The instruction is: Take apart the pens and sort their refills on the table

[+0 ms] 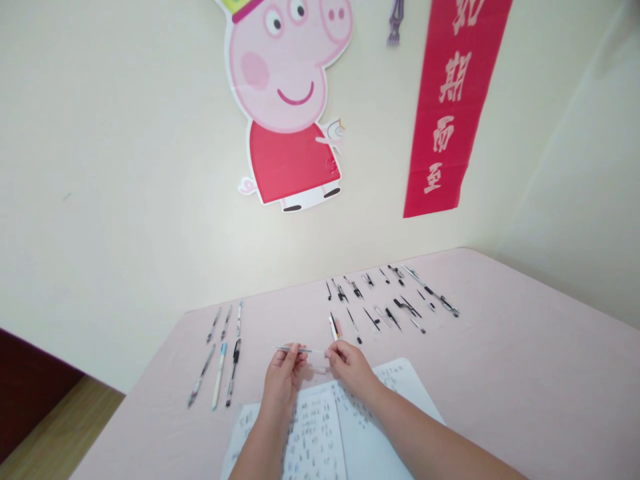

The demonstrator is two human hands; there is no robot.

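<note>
My left hand (284, 373) pinches a thin pen refill (291, 349) that sticks out to the left above the table. My right hand (350, 363) pinches a clear pen barrel (319, 361) held level, its open end facing the refill. Both hands hover over an open notebook (365, 433) with handwriting, lying on the pink table (500, 373). Just beyond the right hand lies a white and black pen (333, 327).
Several assembled pens (219, 365) lie in rows at the left of the table. Several loose pen parts (395, 300) are spread at the back right. A cartoon pig sticker (287, 100) and a red banner (453, 107) hang on the wall. Wooden floor (50, 440) shows at the left.
</note>
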